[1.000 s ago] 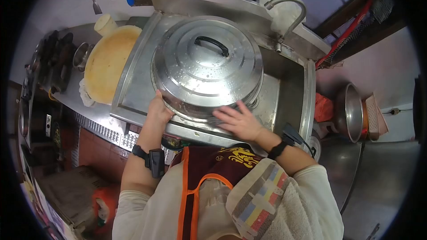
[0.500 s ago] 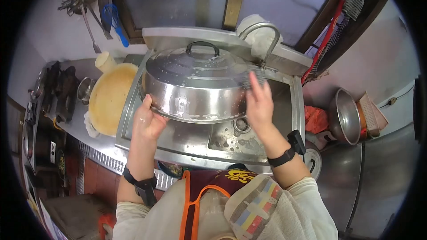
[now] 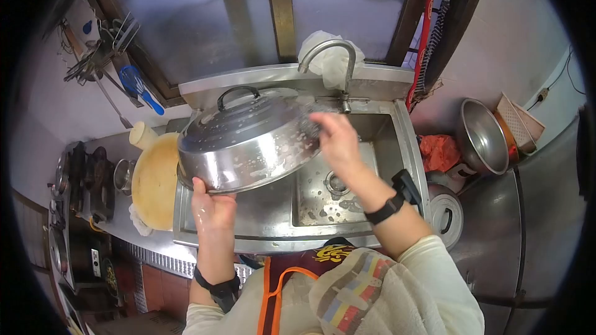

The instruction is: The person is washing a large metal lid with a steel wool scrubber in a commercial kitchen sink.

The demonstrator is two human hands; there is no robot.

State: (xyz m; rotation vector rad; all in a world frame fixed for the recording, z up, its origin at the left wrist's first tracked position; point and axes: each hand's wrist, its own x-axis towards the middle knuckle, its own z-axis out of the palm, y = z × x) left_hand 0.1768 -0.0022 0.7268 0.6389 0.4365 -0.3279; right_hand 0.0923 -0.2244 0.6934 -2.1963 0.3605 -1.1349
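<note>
A large domed steel lid (image 3: 248, 161) with a black handle is held tilted over the sink (image 3: 397, 174), its outside wet and spotted with foam. My left hand (image 3: 214, 211) grips its lower left rim, thumb on the outer wall and the other fingers partly hidden beneath. At the lid's right side, my right hand (image 3: 340, 146) presses a grey steel wool scourer (image 3: 315, 129) against the wall. The scourer is blurred and mostly covered by the fingers.
A curved faucet (image 3: 351, 68) rises behind the sink. To the left stands a round wooden cutting board (image 3: 155, 180). On the right are a steel bowl (image 3: 484, 136), a red plastic bag (image 3: 439, 152) and a round lidded pot (image 3: 446, 214). Utensils hang on the left wall.
The lid has shifted left and tilted, its right side raised. My right hand has moved left along its wall with the scourer; my left hand keeps its grip. The camera view has shifted.
</note>
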